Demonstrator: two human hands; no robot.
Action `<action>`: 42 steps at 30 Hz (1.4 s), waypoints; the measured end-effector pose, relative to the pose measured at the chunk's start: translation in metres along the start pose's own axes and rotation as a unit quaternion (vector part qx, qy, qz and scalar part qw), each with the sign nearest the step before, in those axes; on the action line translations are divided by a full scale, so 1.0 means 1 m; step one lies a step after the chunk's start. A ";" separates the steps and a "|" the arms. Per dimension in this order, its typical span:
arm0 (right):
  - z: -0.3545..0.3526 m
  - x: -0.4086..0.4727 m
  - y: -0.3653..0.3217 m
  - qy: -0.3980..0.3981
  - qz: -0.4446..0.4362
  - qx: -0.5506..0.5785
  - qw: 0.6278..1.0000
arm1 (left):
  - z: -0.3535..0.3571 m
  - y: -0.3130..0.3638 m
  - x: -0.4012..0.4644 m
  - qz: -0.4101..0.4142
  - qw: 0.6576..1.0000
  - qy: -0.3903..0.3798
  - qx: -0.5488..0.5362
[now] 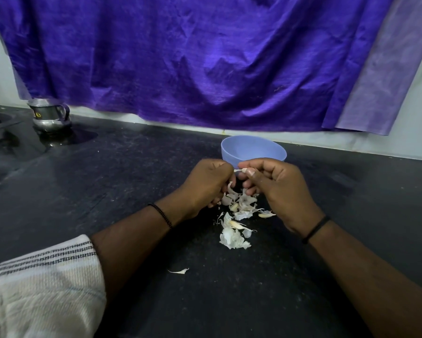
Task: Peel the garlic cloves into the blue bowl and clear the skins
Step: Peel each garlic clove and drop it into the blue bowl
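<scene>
Our two hands, left hand [206, 185] and right hand [281, 189], pinch one garlic clove [244, 170] between them, just before one round blue bowl [253, 150]; papery white skins [236, 220] litter the speckled black counter [107, 191].

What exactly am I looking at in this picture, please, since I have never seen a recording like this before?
There is no machine here: a person wears a wide-angle camera on the head, looking forward and down, so you see their own arms. The left hand and right hand meet over a dark counter and together pinch a garlic clove, apparently peeling it. Below the hands lies a pile of papery garlic skins, with one stray skin nearer the person. Just behind the hands stands the blue bowl; its inside is hidden. Far left is a steel jug, and a purple cloth hangs on the wall.
</scene>
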State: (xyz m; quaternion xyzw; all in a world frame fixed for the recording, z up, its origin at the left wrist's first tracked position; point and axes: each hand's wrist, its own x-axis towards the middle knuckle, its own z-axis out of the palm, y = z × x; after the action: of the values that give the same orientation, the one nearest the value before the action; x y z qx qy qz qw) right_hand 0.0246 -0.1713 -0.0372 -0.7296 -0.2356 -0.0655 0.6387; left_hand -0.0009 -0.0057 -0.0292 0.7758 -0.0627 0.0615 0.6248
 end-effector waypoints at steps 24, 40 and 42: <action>-0.007 0.001 -0.001 0.013 0.027 -0.002 1.000 | -0.006 -0.010 0.004 0.217 0.943 0.075 0.239; -0.002 -0.001 0.002 0.029 0.021 -0.041 0.999 | -0.001 -0.013 0.004 0.231 0.934 0.067 0.266; -0.002 -0.001 0.003 0.027 0.020 -0.044 0.998 | -0.002 -0.013 0.004 0.229 0.934 0.066 0.266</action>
State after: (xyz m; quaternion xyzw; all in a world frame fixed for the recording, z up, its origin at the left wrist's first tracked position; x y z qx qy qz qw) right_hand 0.0251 -0.1736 -0.0403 -0.7595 -0.2003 -0.0825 0.6134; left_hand 0.0056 -0.0015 -0.0405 0.8723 -0.1786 0.2682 0.3677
